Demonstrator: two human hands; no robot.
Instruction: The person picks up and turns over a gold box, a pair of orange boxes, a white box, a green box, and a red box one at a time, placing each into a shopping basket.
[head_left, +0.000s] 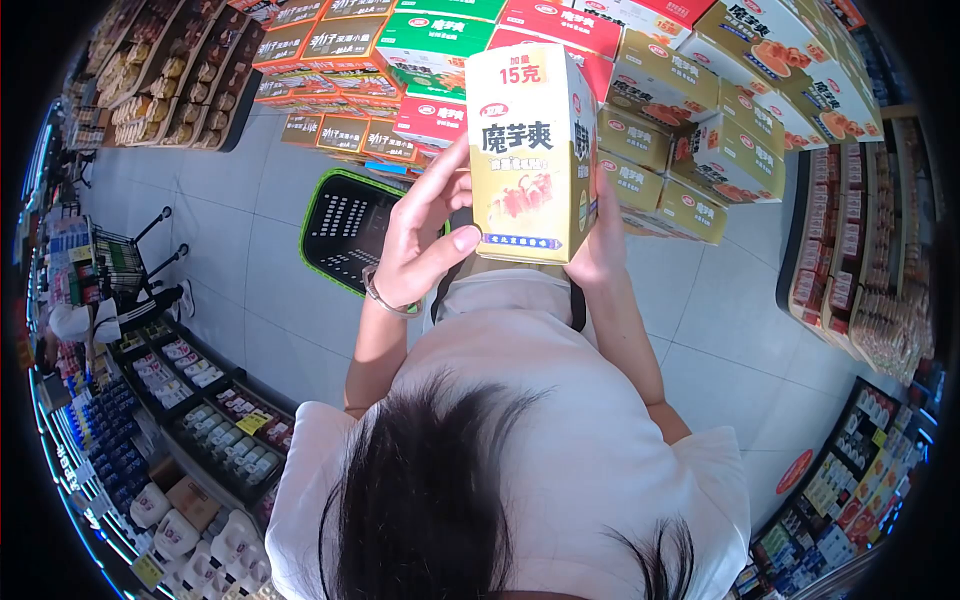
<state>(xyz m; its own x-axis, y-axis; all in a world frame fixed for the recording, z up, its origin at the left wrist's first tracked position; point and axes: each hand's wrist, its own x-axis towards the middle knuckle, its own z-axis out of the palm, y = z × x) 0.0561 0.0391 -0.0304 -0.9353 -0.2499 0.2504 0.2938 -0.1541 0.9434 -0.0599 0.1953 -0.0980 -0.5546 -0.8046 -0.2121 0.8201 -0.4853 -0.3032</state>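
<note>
I hold a yellow and white snack box up in front of me with both hands; it carries black Chinese print and a "15" price label on its top. My left hand, with a bracelet on the wrist, grips the box's left side, thumb across the lower front. My right hand holds the right side and is mostly hidden behind the box.
A green and black shopping basket stands on the grey tiled floor just ahead on the left. A stacked display of snack cartons rises ahead. Shelves line both sides. A person with a cart is at far left.
</note>
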